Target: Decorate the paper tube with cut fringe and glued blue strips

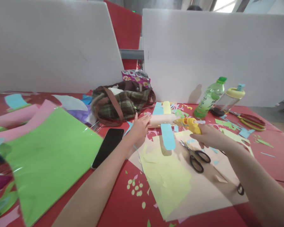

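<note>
My left hand (141,125) is on the left end of a pale paper tube (162,120), gripping it; part of its fingers is hidden. A light blue paper strip (168,137) with a rounded end sticks out from the tube toward me, and a yellow strip (166,107) shows behind it. My right hand (207,136) is closed round the handle of a yellow hot glue gun (188,123), a whitish glue stick in its rear. The gun's nozzle is at the tube's right end; whether it touches I cannot tell. Black-handled scissors (196,156) lie below the gun.
Pale yellow paper (167,179) covers the front middle. Green sheets (54,160) and a black phone (109,147) lie left. Behind stand a plaid bag (130,102), a green bottle (209,97) and a clear cup (229,100). Red-and-yellow-handled scissors (252,121) and paper scraps lie right.
</note>
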`<action>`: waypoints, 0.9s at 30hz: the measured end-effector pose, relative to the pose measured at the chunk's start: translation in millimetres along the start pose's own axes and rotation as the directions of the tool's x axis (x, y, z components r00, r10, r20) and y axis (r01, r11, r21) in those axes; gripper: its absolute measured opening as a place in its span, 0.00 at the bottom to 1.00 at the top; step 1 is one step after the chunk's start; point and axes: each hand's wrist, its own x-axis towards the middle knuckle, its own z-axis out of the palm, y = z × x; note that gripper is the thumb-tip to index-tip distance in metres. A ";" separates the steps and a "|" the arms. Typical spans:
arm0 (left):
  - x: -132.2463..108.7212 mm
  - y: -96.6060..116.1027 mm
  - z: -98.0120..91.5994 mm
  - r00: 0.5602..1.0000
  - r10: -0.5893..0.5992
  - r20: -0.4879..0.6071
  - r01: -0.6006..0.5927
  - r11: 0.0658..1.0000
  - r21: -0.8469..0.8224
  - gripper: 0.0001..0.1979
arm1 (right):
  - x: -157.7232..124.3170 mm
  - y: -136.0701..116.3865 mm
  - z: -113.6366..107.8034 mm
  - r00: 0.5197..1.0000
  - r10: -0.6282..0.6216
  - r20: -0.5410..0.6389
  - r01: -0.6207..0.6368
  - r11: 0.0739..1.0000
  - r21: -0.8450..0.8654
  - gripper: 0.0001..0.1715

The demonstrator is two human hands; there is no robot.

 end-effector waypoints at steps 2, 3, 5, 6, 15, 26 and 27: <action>-0.1 -1.3 1.6 1.000 0.007 0.000 -0.007 1.000 0.003 0.19 | -4.2 0.7 -3.6 0.997 0.005 -0.073 -0.018 0.984 -0.180 0.07; -0.1 -2.3 2.7 1.000 0.013 -0.002 -0.013 1.000 0.005 0.19 | -5.2 2.4 -4.6 0.994 -0.002 -0.106 -0.028 0.962 -0.272 0.08; -0.1 -4.5 5.0 1.000 0.023 -0.007 -0.023 1.000 0.007 0.19 | -4.2 8.6 -4.2 0.988 -0.012 -0.151 -0.053 0.906 -0.419 0.11; -0.2 -5.4 6.0 1.000 0.029 -0.007 -0.029 1.000 0.007 0.19 | -2.1 12.7 -2.8 0.987 -0.010 -0.162 -0.068 0.881 -0.468 0.13; -0.3 -5.1 2.6 0.996 0.002 0.092 0.001 0.999 -0.039 0.22 | 23.4 47.4 16.7 0.987 0.039 -0.154 -0.113 0.853 -0.510 0.19; 4.0 1.1 -5.7 0.983 -0.033 0.179 0.048 0.996 -0.081 0.08 | 22.9 -41.1 26.6 0.855 -0.462 -0.235 0.431 0.885 -0.174 0.11; 4.1 2.2 -6.2 0.983 -0.045 0.177 0.060 0.995 -0.083 0.09 | 27.0 -53.3 32.7 0.849 -0.471 -0.239 0.447 0.882 -0.150 0.11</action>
